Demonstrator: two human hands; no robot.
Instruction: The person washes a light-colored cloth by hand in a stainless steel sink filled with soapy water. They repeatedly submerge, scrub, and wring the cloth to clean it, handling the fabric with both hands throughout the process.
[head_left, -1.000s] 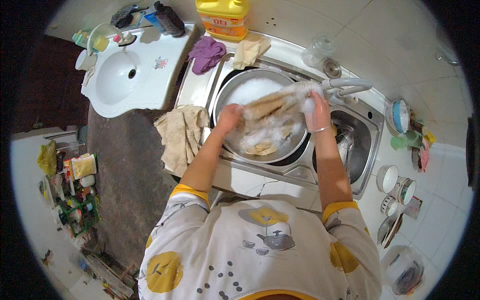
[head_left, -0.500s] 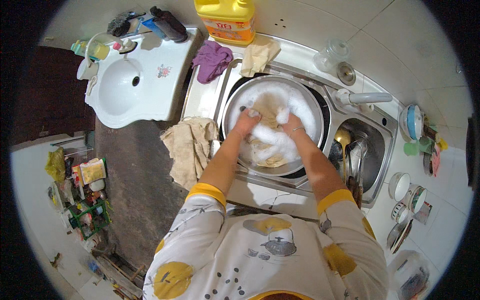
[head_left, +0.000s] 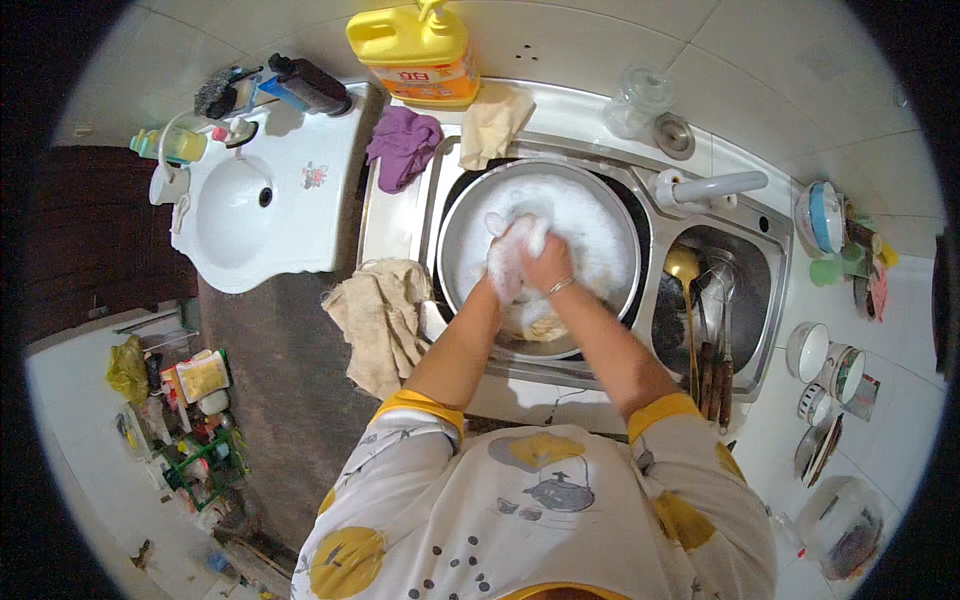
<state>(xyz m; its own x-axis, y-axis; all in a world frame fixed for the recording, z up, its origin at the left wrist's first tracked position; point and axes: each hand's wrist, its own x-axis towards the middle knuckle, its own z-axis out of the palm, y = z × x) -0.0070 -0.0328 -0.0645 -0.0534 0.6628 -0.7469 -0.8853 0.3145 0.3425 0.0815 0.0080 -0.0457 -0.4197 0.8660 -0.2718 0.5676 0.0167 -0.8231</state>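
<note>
My left hand (head_left: 507, 264) and right hand (head_left: 547, 264) are pressed together over the round metal basin (head_left: 451, 240), probably so the suds (head_left: 592, 222) drip inside it. Foam hides my fingers, so I cannot tell whether they close on anything; a beige cloth (head_left: 545, 329) lies in the basin between my forearms, nearer me than the grip.

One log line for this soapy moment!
left grip: foamy | right grip: against left | held thing: unclear | basin: sudsy | beige cloth: partly showing inside
</note>
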